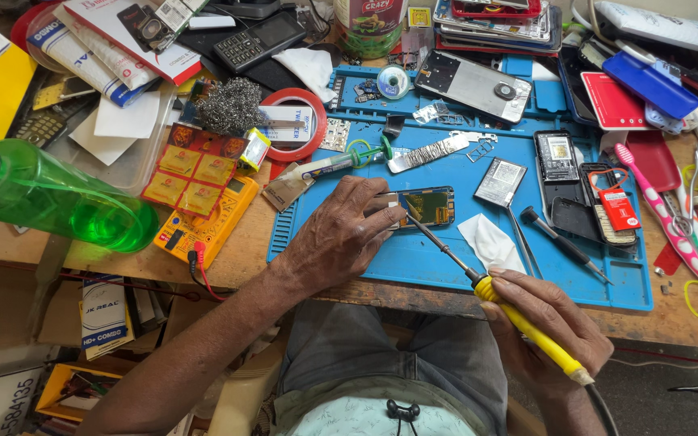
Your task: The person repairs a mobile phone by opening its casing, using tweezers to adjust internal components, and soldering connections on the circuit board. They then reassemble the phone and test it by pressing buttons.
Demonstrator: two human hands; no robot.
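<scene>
**Soldering iron applied to a small circuit board**

The left hand (pixel 341 234) presses a small circuit board (pixel 426 206) flat on the blue work mat (pixel 414 258) covering the desk (pixel 244 254), fingers closed over the board's left end. The right hand (pixel 547 331) has its grip closed around a yellow-handled soldering iron (pixel 519 319), whose tip touches the board. A white tissue (pixel 490 242) lies just beside the iron's shaft.

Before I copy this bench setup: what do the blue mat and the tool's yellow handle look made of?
Blue mat: probably silicone or rubber, matte, with moulded compartments and ridges. Yellow handle in the right hand: looks like smooth, slightly glossy plastic, with a dark metal shaft.
</scene>
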